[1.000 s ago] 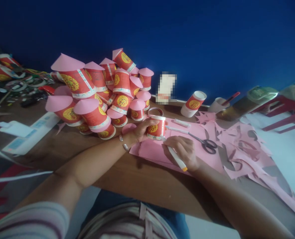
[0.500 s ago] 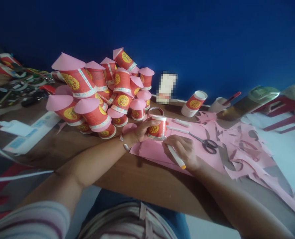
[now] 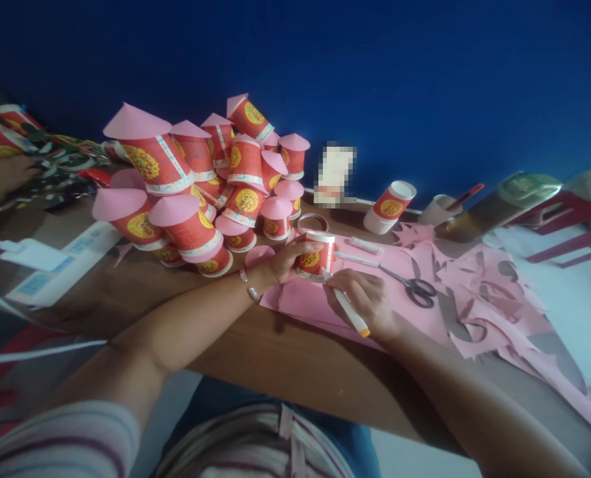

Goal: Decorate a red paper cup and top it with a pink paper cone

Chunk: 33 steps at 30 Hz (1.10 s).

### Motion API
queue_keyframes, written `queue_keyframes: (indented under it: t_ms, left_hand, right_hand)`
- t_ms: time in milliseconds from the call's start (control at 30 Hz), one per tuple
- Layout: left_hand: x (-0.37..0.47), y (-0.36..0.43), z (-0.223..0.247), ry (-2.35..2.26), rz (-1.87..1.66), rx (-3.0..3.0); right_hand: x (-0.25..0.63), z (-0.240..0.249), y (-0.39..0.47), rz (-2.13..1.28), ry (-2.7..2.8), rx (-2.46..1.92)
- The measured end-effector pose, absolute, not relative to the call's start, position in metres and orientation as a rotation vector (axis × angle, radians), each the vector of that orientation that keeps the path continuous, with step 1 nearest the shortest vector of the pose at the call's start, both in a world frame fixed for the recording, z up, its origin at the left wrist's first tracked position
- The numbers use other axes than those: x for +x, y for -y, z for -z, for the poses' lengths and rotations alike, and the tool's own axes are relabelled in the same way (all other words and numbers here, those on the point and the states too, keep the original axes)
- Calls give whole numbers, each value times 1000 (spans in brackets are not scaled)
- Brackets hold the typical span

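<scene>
- The left hand is closed around the side of a red paper cup, its pale round end facing up; this grip probably steadies the thin wall against the pen.
- The right hand is narrowed in a writing grip on a white marker, its orange end towards the person; held low and slanted, the tip can probably follow the cup's bottom edge, though whether it touches is hard to tell.
- The cup is between the two hands, over pink paper sheets at the middle of the table, likely kept close for easy sight and control.
- Black-handled scissors and a pale pen lie on the paper beyond the right hand, seemingly within easy reach.
- On the left, more red cups wear smooth pink paper cones; they are heaped on one another, perhaps to save room.
- Their walls look like stiff card with round yellow prints and white bands.
- Jagged, curling paper scraps spread at the right, flimsy and matte.
- A round tape roll sits just behind the cup.
</scene>
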<state>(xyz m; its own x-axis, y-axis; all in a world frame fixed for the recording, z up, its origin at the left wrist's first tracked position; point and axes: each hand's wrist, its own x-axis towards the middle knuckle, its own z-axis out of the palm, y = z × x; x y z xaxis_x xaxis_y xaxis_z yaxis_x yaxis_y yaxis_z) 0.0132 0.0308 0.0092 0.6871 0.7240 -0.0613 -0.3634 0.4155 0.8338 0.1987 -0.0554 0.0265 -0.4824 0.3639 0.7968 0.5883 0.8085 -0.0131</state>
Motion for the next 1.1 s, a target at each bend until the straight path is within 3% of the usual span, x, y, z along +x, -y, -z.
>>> queue_keyframes:
  t_ms: [1100]
  left_hand:
    - [12,-28,-15,-471,-708,908]
  right_hand:
    - [197,-32,60,290,2110,-713]
